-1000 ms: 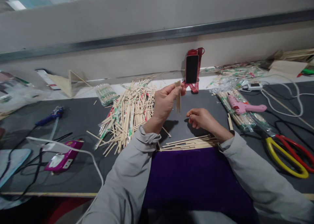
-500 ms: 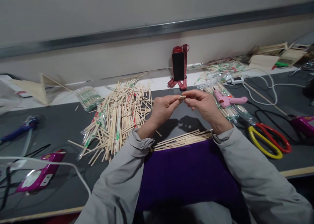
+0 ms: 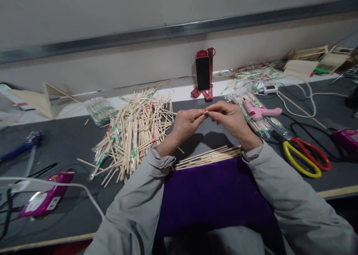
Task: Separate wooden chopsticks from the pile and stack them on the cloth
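Note:
My left hand (image 3: 185, 125) and my right hand (image 3: 229, 117) meet fingertip to fingertip over the dark tabletop. Between their thumbs and index fingers they pinch a small pale piece (image 3: 206, 113), wood-coloured, mostly covered by the fingers. Below the hands, a row of thin wooden sticks (image 3: 208, 157) lies along the far edge of a purple cloth (image 3: 207, 199). To the left of my left hand spreads a large loose heap of wooden sticks (image 3: 140, 130), some in torn wrappers.
At right lie a pink glue gun (image 3: 258, 110) on bagged sticks, scissors (image 3: 303, 158) with yellow and red handles, and white cables. A phone (image 3: 203, 73) stands against the wall. At left are a magenta device (image 3: 49, 195), a blue-handled tool (image 3: 24, 147) and a packet of sticks (image 3: 100, 110).
The fingertips have drawn closer together, and my right fingers have shifted slightly left over the small piece. The whole view has moved a little; the things on the table lie as before.

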{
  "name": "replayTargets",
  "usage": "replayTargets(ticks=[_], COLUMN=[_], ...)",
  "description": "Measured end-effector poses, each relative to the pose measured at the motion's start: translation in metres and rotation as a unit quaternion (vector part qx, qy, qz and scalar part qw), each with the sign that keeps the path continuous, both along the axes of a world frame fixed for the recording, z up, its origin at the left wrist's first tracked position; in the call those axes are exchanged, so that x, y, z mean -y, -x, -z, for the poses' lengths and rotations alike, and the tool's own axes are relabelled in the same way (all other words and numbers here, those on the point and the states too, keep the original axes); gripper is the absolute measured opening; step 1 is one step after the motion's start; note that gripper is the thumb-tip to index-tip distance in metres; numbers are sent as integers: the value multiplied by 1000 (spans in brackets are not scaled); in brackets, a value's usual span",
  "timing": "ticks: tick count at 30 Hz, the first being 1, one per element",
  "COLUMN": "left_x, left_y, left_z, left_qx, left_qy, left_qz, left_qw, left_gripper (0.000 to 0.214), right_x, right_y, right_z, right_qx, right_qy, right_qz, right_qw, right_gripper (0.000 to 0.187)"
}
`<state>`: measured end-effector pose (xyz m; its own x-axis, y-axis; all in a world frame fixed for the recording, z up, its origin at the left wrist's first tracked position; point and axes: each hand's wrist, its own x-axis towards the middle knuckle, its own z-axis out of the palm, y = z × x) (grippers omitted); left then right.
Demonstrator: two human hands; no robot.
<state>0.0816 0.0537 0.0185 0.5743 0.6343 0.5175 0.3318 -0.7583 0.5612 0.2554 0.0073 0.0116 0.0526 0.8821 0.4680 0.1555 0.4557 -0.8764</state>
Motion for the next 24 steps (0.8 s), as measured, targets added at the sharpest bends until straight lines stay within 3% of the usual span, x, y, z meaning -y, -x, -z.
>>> replayTargets(ticks=[9, 16, 20, 24], left_x=[-1, -2, -4, -4], left_y=[-1, -1, -4, -8], left_z=[2, 2, 5, 6], left_qx=[19, 48, 147, 257], left_qy=[87, 162, 246, 342], left_qz=[0, 4, 18, 36], left_qw=[996, 986, 958, 903], left_gripper=[24, 22, 25, 30], right_x=[-2, -2, -1, 0], right_y=[3, 2, 3, 6], right_z=[6, 6, 5, 3], right_qx=[-42, -86, -90, -65], right_qy=[46, 56, 57, 68], right_qz=[27, -1, 12, 37], right_qw=[998, 995, 994, 995], right_gripper=[18, 19, 24, 23])
